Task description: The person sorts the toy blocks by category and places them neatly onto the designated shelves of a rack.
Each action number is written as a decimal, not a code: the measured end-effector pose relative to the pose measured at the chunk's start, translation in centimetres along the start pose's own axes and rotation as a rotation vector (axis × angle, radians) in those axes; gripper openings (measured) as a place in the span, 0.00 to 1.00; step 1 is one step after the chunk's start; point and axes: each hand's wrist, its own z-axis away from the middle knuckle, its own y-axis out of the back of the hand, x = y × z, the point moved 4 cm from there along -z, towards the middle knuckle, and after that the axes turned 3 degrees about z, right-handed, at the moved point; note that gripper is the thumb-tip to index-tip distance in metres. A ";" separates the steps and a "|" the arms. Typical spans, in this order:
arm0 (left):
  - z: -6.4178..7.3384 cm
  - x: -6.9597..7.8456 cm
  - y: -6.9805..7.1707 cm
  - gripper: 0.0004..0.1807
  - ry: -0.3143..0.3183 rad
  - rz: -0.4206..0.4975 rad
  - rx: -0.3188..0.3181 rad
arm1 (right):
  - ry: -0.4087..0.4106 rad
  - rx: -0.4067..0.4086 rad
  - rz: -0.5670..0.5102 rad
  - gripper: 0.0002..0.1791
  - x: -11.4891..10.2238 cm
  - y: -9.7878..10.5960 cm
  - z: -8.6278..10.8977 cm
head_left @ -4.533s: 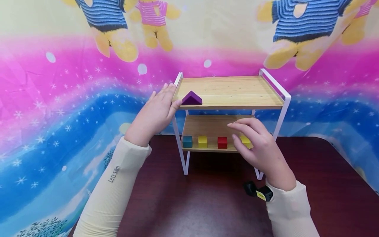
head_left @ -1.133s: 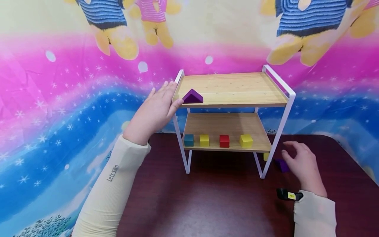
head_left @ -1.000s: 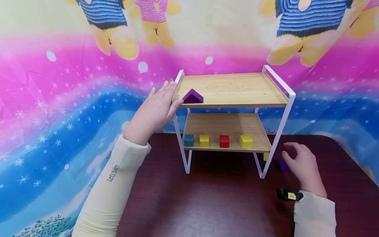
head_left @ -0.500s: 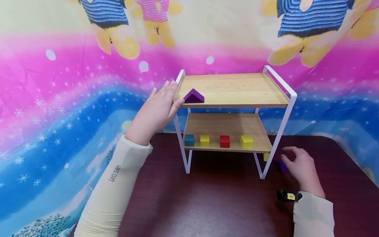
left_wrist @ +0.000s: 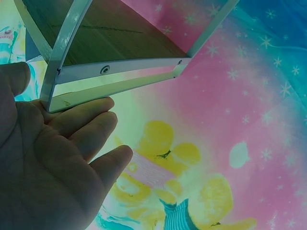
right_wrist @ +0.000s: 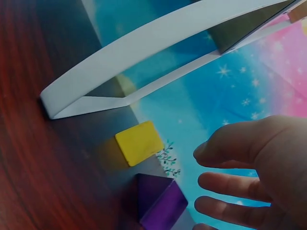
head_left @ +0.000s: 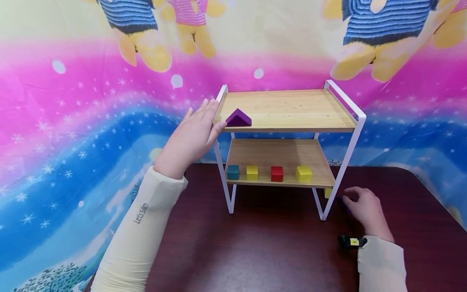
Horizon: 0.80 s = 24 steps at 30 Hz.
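Observation:
My left hand (head_left: 189, 140) rests with straight fingers on the left rail (left_wrist: 120, 86) of a two-tier wooden shelf rack (head_left: 292, 108); nothing is gripped. Beside its thumb, a purple triangular block (head_left: 239, 119) stands at the front left of the top tier. To the right of the rack, my right hand (head_left: 368, 211) reaches low over the table, fingers loosely bent and apart. Close by those fingers lies a second purple triangular block (right_wrist: 163, 203), mostly hidden behind the hand in the head view. A yellow block (right_wrist: 139, 143) sits beside it, near the rack's right leg.
Along the lower tier's front edge stand a blue cube (head_left: 233, 172), a yellow cube (head_left: 252, 173), a red cube (head_left: 277, 174) and another yellow cube (head_left: 304, 174). White metal legs (head_left: 344, 168) hold up the dark red table's (head_left: 270, 243) rack. A printed cloth (head_left: 109, 89) hangs behind.
My right hand has moved from in front of the lower tier to the table right of the rack, then lower and left toward the purple triangular block. My left hand stays on the rail.

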 end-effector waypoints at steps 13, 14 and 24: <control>0.0 0.0 0.0 0.40 0.000 0.001 -0.009 | -0.020 -0.031 0.012 0.17 0.8 -1.2 -0.4; 0.0 0.0 0.0 0.40 0.001 0.001 -0.009 | -0.019 -0.031 0.014 0.17 0.8 -1.2 -0.4; 0.0 0.0 0.1 0.40 0.007 0.010 -0.006 | -0.011 -0.029 0.024 0.15 0.5 -1.4 -0.4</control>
